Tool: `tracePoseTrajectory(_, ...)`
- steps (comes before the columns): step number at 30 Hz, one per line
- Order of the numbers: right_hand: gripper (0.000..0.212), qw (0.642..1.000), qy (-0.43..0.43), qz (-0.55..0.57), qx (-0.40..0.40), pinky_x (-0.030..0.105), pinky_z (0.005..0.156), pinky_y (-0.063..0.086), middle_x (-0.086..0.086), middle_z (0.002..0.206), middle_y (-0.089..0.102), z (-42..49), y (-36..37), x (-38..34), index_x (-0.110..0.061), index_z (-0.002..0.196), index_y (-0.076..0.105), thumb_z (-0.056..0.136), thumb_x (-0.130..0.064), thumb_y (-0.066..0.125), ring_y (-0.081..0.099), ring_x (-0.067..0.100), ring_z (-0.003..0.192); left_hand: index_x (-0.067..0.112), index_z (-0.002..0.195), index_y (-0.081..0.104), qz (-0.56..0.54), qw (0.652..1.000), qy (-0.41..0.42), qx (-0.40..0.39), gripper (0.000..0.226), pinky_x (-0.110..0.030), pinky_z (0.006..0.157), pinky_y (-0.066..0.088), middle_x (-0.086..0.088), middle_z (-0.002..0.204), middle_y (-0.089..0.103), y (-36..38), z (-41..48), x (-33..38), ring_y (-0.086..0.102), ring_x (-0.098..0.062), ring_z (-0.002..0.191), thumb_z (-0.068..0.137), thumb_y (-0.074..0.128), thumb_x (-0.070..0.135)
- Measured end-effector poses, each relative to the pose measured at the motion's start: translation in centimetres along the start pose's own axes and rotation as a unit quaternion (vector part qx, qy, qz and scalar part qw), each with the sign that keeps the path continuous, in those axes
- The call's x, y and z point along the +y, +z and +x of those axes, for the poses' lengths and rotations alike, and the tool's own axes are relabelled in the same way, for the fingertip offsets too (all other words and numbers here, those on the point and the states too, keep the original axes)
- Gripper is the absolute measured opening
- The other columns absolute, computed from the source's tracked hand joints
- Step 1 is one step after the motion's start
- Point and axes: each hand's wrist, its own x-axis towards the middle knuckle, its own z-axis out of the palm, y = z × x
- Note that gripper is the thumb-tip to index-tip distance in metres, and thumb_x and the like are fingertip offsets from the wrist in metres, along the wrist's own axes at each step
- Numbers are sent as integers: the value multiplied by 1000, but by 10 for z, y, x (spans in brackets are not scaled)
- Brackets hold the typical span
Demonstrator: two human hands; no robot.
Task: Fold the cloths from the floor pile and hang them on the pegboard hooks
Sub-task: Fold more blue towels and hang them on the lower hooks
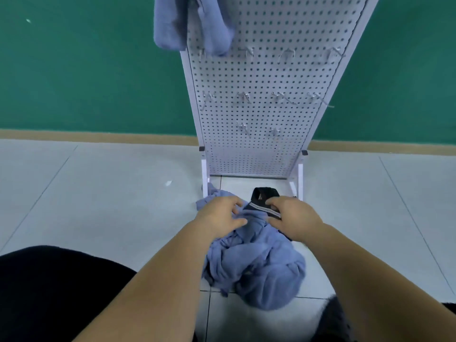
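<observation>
Both forearms reach down to the crumpled blue terry cloth pile [259, 267] on the floor before the white perforated metal pegboard [259, 149]: left hand [219, 213] splayed, loosely touching blue fabric, right hand [293, 218] curled round the black cloth with a grey-striped band [264, 193].

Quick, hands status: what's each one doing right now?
Left hand: fingers curled over the blue cloth pile; grip cannot be told.
Right hand: pinching the dark striped cloth between fingers and thumb.

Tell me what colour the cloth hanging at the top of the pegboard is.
The hanging cloth is plain blue-grey, shown in the head view.
</observation>
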Motion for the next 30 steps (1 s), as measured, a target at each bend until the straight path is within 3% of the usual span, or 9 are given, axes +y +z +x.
tracePoseTrajectory(5, 59, 993, 5, -17, -116, 38, 101, 53, -9, 149, 55, -3, 63, 16, -36, 152, 48, 97, -48, 65, 59, 20, 128, 25, 131, 64, 14, 998, -42, -48, 46, -33, 94, 56, 6, 119, 72, 64, 8, -29, 67, -15, 101, 90, 81, 37)
tracePoseTrajectory(10, 60, 990, 4, 1, -140, 37, 102, 51, -6, 154, 51, 5, 104, 21, -34, 156, 44, 100, -41, 62, 55, 22, 133, 29, 130, 66, 137, 985, -65, -80, 40, -38, 89, 58, 3, 120, 71, 118, 11, -56, 65, -24, 113, 92, 73, 37)
tracePoseTrajectory(13, 59, 990, 1, 10, -144, 34, 98, 51, -6, 150, 54, 10, 115, 23, -35, 155, 44, 99, -40, 62, 57, 22, 129, 21, 112, 73, 187, 976, -69, -92, 20, -34, 82, 58, -4, 110, 75, 134, 12, -72, 65, -24, 102, 95, 65, 26)
tracePoseTrajectory(19, 64, 989, -12, 76, -124, 41, 100, 53, -9, 143, 53, 22, 115, 15, -42, 146, 53, 86, -56, 73, 57, 18, 127, 28, 90, 74, -82, 995, -55, -1, 8, -34, 83, 58, 13, 86, 74, 115, 26, -69, 69, -8, 84, 97, 73, 26)
tracePoseTrajectory(21, 50, 989, -22, 100, -102, 42, 94, 54, -9, 125, 59, 29, 106, 12, -36, 131, 65, 85, -54, 75, 58, 21, 119, 27, 90, 74, -159, 986, -33, 32, 9, -29, 84, 56, 14, 85, 74, 95, 33, -56, 68, -5, 82, 98, 73, 21)
tracePoseTrajectory(23, 22, 991, -34, 123, -47, 43, 86, 54, -9, 94, 63, 35, 93, 9, -32, 98, 69, 86, -50, 75, 59, 25, 102, 32, 89, 72, -186, 981, -12, 62, 13, -33, 84, 56, 11, 82, 74, 72, 39, -44, 68, -11, 81, 98, 72, 23)
tracePoseTrajectory(25, 25, 986, -31, 161, -15, 43, 77, 54, -3, 76, 61, 40, 69, 7, -30, 77, 59, 88, -45, 76, 57, 24, 85, 40, 85, 67, -188, 979, -2, 82, 20, -38, 81, 55, 7, 78, 71, 48, 42, -34, 65, -14, 76, 99, 71, 26)
tracePoseTrajectory(27, 27, 983, -34, 179, -13, 40, 70, 50, 5, 75, 63, 42, 34, 2, -27, 75, 60, 89, -42, 77, 58, 25, 75, 40, 85, 65, -175, 980, -1, 92, 22, -32, 76, 53, 5, 76, 67, 21, 43, -21, 61, -11, 73, 99, 71, 25)
tracePoseTrajectory(30, 20, 982, -63, 177, -15, 40, 71, 52, 7, 80, 70, 43, -23, -7, -26, 81, 67, 88, -40, 79, 65, 29, 80, 38, 89, 67, -134, 988, 13, 72, 17, -28, 73, 51, 7, 80, 68, -25, 41, 2, 63, -11, 72, 95, 75, 24)
